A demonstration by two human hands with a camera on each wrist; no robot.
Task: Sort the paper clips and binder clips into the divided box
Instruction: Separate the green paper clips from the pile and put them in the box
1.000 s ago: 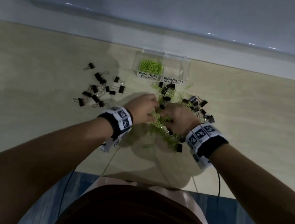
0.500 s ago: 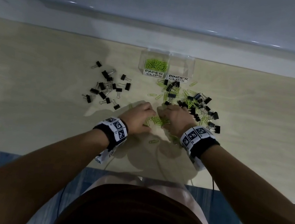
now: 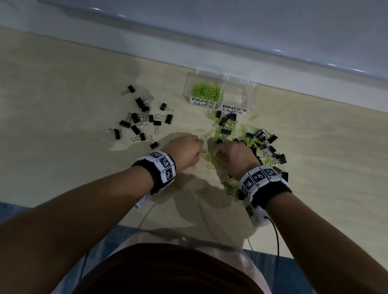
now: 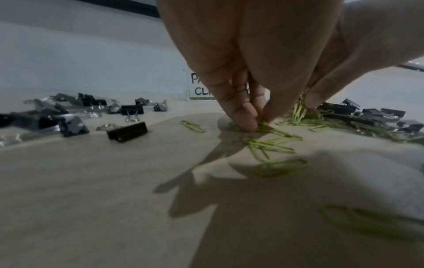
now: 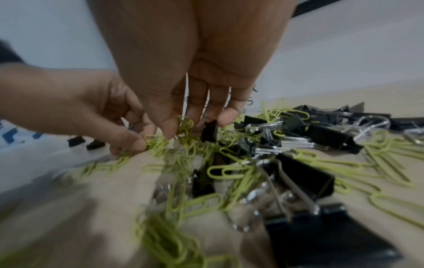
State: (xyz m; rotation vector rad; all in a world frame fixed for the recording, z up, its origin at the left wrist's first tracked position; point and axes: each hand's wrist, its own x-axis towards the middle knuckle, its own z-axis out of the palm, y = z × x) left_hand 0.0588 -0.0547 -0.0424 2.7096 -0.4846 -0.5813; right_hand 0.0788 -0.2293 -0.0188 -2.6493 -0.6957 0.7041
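Right now both hands work low over the pale wooden tabletop, close together at the middle. The left hand has its fingers curled down, and the fingertips pinch a few lime-green wire paper clips against the wood. The right hand also has its fingers bent down, with the thumb and fingertips closed on a small tangle of the same green clips at the left edge of the mixed pile, where green clips and black metal binder clips with silver handles lie tangled together. That mixed pile spreads to the right of the hands and toward the far side, reaching almost to the box. A separate scatter of black binder clips sits to the left, well apart from the hands, with no green clips visible among them. A few loose green clips lie on the near side of the hands. The clear plastic divided box stands at the far edge of the table by the wall; its left compartment, labelled PAPER CLIPS, holds a heap of green clips, while the right one, labelled BINDER CLIPS, looks bare. Both wrists carry black bands with white marker tags.
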